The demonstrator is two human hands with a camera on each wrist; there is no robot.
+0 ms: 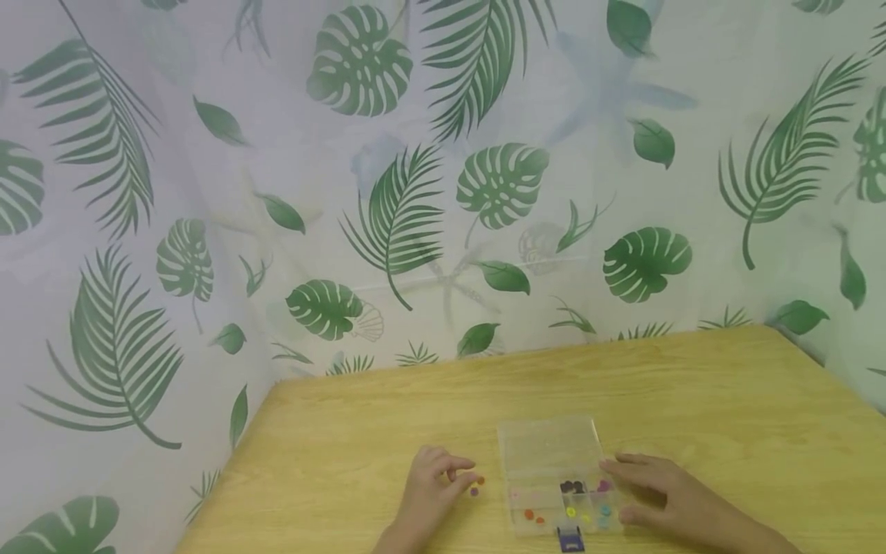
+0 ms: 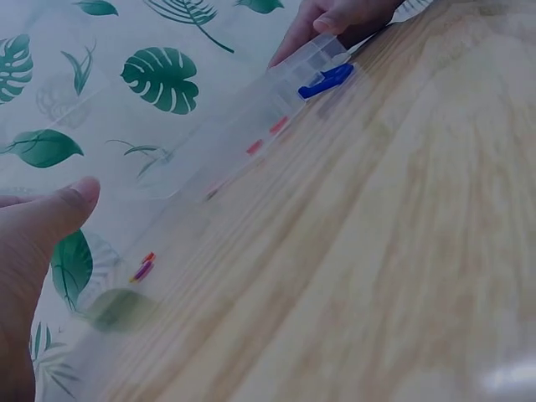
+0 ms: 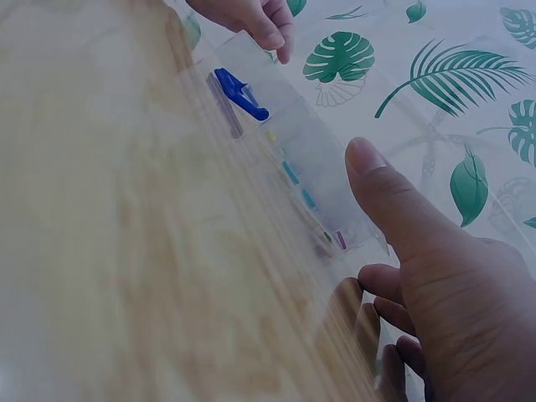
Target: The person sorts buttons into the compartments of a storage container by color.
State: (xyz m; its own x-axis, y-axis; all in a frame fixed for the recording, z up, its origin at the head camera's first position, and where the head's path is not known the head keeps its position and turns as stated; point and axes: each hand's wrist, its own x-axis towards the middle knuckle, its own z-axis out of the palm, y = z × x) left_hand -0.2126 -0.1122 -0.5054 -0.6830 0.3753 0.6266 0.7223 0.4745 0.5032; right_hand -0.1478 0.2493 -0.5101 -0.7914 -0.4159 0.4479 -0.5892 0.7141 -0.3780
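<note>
A clear plastic compartment box (image 1: 538,496) lies on the table with its lid (image 1: 550,446) raised open toward the back and a blue latch (image 1: 571,540) at the front. Small disc-like pieces sit sorted by colour in its compartments: orange (image 1: 529,514), black (image 1: 571,487), yellow (image 1: 571,512), teal (image 1: 605,510) and magenta (image 1: 603,485). Left of the box, an orange disc (image 1: 481,480) and a purple disc (image 1: 474,492) lie on the wood beside the fingertips of my left hand (image 1: 434,481), whose fingers are loosely bent. My right hand (image 1: 657,496) has its fingertips right at the box's right side, thumb spread from the fingers.
The wood-grain table (image 1: 332,431) extends behind and to both sides of the box. A white curtain (image 1: 429,231) printed with green leaves hangs beyond its back and left edges.
</note>
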